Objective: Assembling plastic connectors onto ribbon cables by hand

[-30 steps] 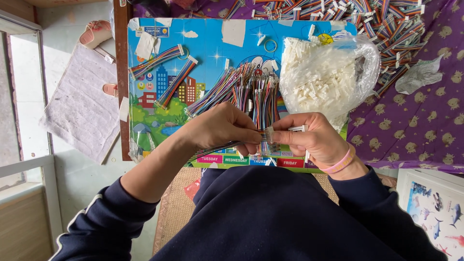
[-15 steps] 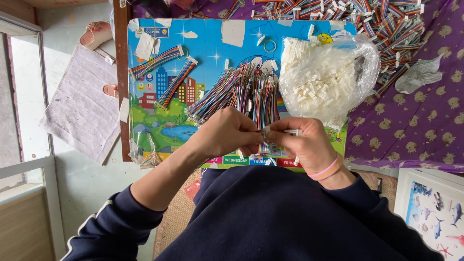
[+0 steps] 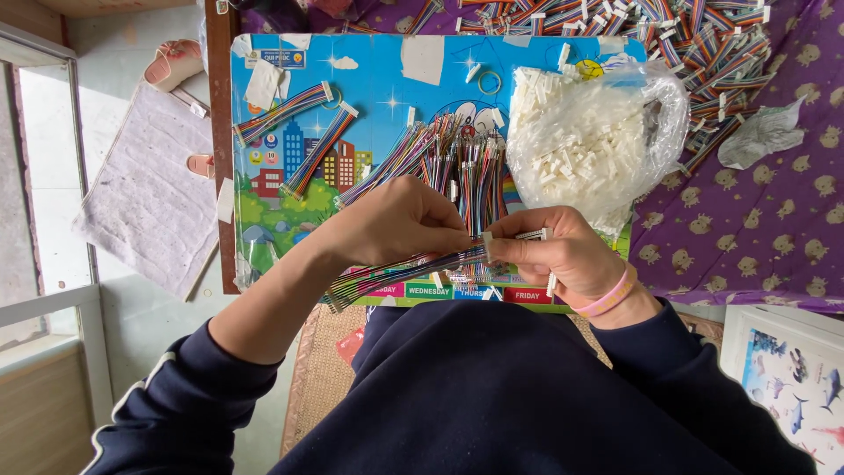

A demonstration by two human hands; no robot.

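Fingers of my left hand (image 3: 400,224) pinch the multicoloured flat ribbon cable (image 3: 396,271), its long axis running left-to-right toward my right hand (image 3: 558,255), closed around a small white plastic connector (image 3: 530,235) at the cable's tip.

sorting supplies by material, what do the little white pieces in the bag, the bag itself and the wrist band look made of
White pieces: likely hard moulded plastic, matte, blocky and uniform.
Bag: thin clear plastic film, glossy and crinkled, contents showing through.
Wrist band: probably silicone or rubber, smooth pink, snug around the right wrist.
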